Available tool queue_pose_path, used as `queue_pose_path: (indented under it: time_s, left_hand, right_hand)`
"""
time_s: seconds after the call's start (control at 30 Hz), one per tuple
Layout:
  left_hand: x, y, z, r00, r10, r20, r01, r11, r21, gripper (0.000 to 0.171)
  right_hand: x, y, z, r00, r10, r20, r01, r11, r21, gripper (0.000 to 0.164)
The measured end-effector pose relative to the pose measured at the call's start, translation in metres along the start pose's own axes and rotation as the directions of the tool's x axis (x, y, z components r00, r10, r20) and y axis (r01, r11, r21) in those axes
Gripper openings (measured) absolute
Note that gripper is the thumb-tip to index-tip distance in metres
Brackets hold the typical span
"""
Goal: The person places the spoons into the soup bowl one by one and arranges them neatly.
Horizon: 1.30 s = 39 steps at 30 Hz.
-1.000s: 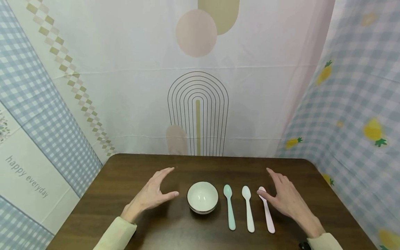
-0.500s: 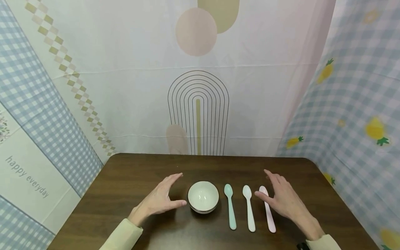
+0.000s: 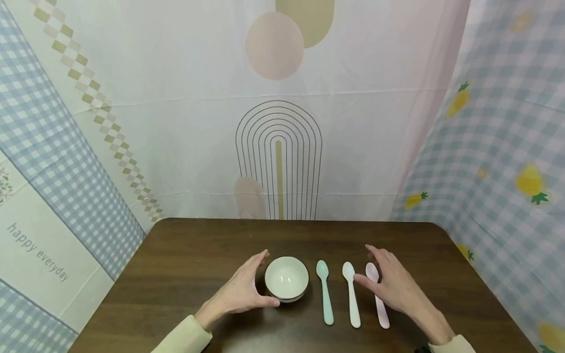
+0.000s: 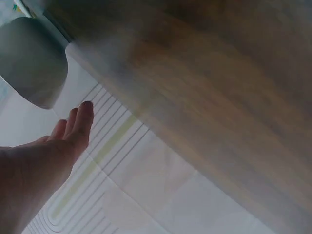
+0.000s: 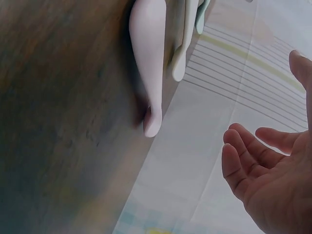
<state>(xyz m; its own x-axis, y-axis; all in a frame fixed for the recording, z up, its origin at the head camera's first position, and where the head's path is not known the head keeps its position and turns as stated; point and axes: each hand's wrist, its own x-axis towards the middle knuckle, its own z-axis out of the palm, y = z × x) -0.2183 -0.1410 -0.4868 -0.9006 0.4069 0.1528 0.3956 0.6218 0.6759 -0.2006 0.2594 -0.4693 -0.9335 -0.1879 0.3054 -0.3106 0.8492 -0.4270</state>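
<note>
A small white bowl with a dark rim [image 3: 287, 278] stands upright on the table. My left hand [image 3: 240, 287] is at its left side, thumb in front and fingers spread behind; whether skin meets bowl I cannot tell. In the left wrist view the bowl [image 4: 34, 63] appears as a dark shape beyond the fingers. My right hand [image 3: 395, 282] hovers with fingers apart over the pink spoon [image 3: 381, 314], covering part of its handle, and holds nothing. Left of that lie a white spoon [image 3: 352, 296] and a mint green spoon [image 3: 325, 294].
The dark brown wooden table [image 3: 198, 245] has rounded far corners. A white patterned cloth [image 3: 190, 147] hangs behind its far edge. Blue checked cloths hang at the left [image 3: 66, 132] and right [image 3: 499, 147].
My left hand has moved right, from apart from the bowl to close around its left side. My right hand has shifted slightly left and nearer. Bowl and spoons have stayed put.
</note>
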Motion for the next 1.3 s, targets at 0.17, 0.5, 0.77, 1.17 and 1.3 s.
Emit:
queue_pose_path:
  time_s: [0.17, 0.5, 0.77, 1.17, 1.3]
  left_hand:
    - [-0.001, 0.003, 0.006, 1.000, -0.015, 0.022, 0.014, 1.000, 0.016, 0.124]
    - [0.000, 0.006, 0.013, 1.000, -0.002, 0.007, 0.002, 0.999, 0.039, 0.117]
    - [0.003, 0.010, 0.013, 1.000, 0.010, 0.002, -0.010, 0.999, 0.050, 0.114]
    - [0.007, 0.011, 0.012, 1.000, 0.025, -0.011, -0.024, 0.996, 0.089, 0.108]
    - [0.008, 0.010, 0.012, 1.000, 0.028, -0.005, -0.028, 0.995, 0.095, 0.108]
  right_hand:
    - [-0.001, -0.004, 0.004, 1.000, 0.018, 0.021, -0.017, 1.000, -0.014, 0.080]
    - [-0.004, -0.013, 0.014, 0.999, 0.008, 0.040, -0.008, 1.000, 0.001, 0.072]
    - [-0.007, -0.021, 0.019, 0.998, -0.006, 0.067, 0.002, 0.999, 0.053, 0.059]
    - [-0.013, -0.037, 0.030, 0.990, 0.018, 0.143, -0.041, 0.987, 0.157, 0.044]
    - [-0.015, -0.045, 0.035, 0.985, 0.061, 0.161, -0.091, 0.979, 0.181, 0.046]
